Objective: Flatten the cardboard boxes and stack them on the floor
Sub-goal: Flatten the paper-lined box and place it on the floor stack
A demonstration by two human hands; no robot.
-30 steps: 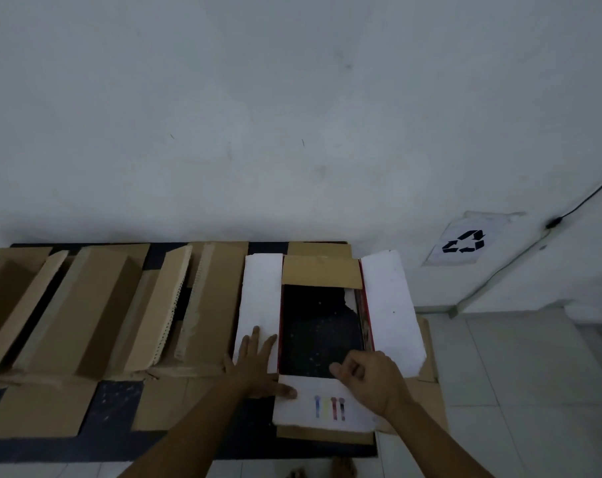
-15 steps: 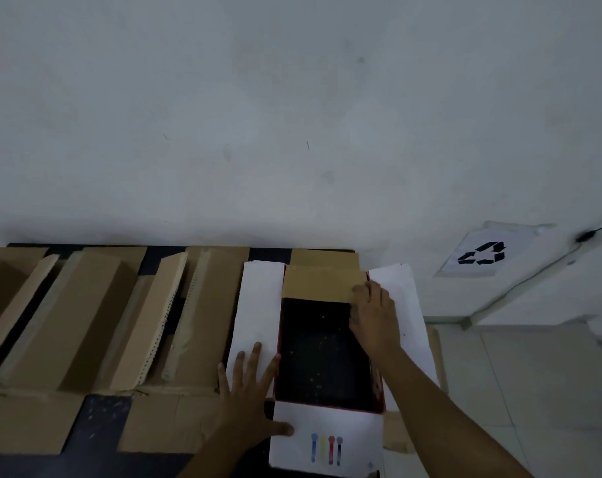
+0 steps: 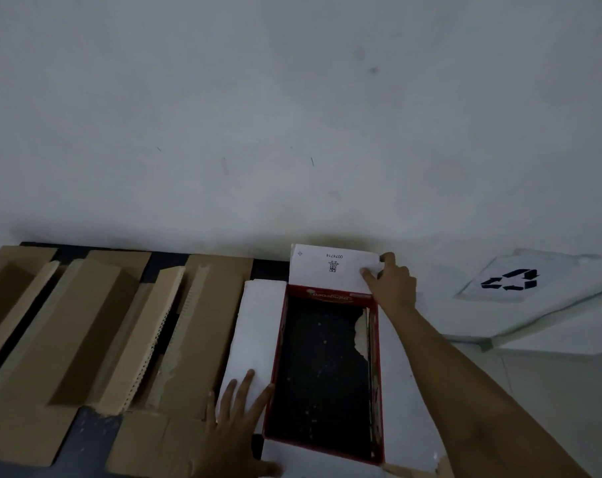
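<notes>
The red-and-white box (image 3: 323, 370) sits open on the dark surface (image 3: 86, 439), beside brown boxes (image 3: 86, 326). The left hand (image 3: 236, 432) presses its left flap with fingers spread flat; the right hand (image 3: 391, 288) pinches the far flap (image 3: 330, 267). Folding that flap fully outward while the left hand pins the box should help flatten it.

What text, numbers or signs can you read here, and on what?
"0074714", upside down, on the far flap that the right hand pinches.
Small mark and print below it: too small to read.
Brand on the red box wall: upside down, blurred.
Recycling symbol, no words, on the wall sheet.
</notes>
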